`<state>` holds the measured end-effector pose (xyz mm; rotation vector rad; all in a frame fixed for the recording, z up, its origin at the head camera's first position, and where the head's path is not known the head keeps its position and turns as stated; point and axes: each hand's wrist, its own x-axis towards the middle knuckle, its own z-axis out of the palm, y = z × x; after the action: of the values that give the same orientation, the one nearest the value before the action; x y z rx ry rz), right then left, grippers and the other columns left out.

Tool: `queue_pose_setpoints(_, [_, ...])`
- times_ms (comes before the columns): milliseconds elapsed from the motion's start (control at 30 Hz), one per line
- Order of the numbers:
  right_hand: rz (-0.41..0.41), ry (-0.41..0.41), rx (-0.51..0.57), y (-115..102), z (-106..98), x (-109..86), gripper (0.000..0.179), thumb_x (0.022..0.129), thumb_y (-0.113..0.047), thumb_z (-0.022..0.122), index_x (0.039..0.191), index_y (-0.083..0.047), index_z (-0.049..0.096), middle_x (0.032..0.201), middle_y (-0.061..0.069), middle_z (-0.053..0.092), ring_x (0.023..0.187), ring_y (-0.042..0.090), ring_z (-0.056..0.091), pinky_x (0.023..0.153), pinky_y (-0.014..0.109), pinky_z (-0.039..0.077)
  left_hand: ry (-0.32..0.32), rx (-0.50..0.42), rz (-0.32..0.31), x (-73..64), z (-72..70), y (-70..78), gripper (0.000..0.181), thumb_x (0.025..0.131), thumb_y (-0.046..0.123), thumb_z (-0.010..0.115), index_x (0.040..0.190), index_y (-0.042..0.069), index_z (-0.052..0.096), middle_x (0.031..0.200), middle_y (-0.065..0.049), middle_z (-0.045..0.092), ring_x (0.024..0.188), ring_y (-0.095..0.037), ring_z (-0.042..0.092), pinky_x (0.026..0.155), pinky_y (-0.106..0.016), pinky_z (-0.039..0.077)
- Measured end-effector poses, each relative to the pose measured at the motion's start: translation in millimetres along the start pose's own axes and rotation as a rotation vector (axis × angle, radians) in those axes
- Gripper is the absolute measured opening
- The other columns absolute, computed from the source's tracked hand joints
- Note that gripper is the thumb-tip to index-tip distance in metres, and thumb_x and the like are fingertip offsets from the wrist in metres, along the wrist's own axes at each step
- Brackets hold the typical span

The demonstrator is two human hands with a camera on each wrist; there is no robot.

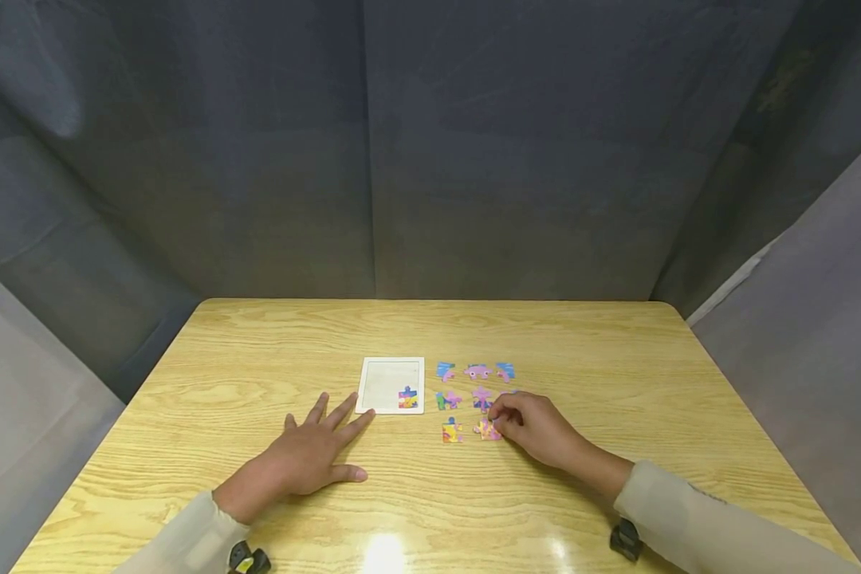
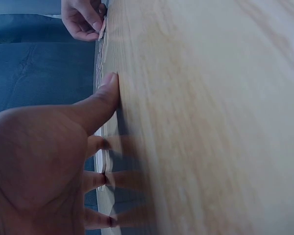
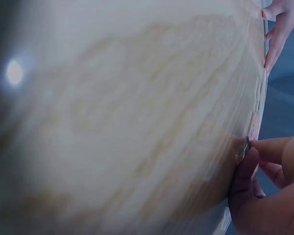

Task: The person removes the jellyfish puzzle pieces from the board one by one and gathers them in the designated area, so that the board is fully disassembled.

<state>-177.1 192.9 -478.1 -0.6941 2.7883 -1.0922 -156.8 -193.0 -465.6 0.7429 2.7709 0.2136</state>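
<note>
My left hand (image 1: 307, 456) lies with fingers spread on the table, its fingertips at the lower left edge of a white square puzzle tray (image 1: 359, 387). One yellow, pink and blue jigsaw piece (image 1: 408, 399) sits in the tray's lower right corner. To the right of the tray, my right hand (image 1: 534, 426) pinches a pink and yellow jigsaw piece (image 1: 486, 430) between thumb and finger. The right wrist view shows this thumb (image 3: 246, 171) against the piece's edge, low over the table. Part of the piece is hidden by the fingers.
Several loose jigsaw pieces lie in rows right of the tray, among them a yellow piece (image 1: 451, 431), a pink piece with eyes (image 1: 477, 372) and a blue corner piece (image 1: 505, 371). The wooden table (image 1: 258, 351) ends at a dark curtain (image 1: 473, 199).
</note>
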Motion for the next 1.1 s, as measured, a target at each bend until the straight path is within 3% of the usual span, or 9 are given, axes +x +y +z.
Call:
queue_pose_setpoints(400, [0.007,0.003,-0.005,-1.0,0.7,0.2,0.01,0.095,-0.001,0.072,0.096,-0.01,0.072,0.087,-0.003,0.062,0.074,0.009,0.054,0.065,0.023,0.049,0.002,-0.006,0.009,-1.6,-2.8,1.8,0.088,0.092,0.068,0.06,0.164,0.029,0.028,0.173,-0.01,0.012,0.152,-0.057,0.011,0.097,-0.089,0.025])
queue_pose_setpoints(733, [0.038,-0.031,0.08,1.3,-3.4,1.5,0.005,0.097,-0.003,0.07,0.1,-0.007,0.071,0.087,0.0,0.066,0.072,0.012,0.057,0.064,0.023,0.05,-0.001,-0.003,0.01,-0.4,-1.5,-0.2,0.088,0.092,0.068,0.059,0.165,0.03,0.026,0.174,-0.01,0.011,0.153,-0.056,0.01,0.098,-0.089,0.024])
queue_pose_setpoints(1100, [0.051,-0.027,0.096,-0.1,-3.9,7.4,0.003,0.098,-0.007,0.071,0.1,-0.006,0.072,0.088,0.001,0.068,0.072,0.011,0.058,0.065,0.023,0.051,0.002,0.001,0.001,-0.4,-0.2,-0.4,0.089,0.092,0.069,0.059,0.165,0.031,0.027,0.174,-0.009,0.012,0.153,-0.056,0.011,0.098,-0.089,0.025])
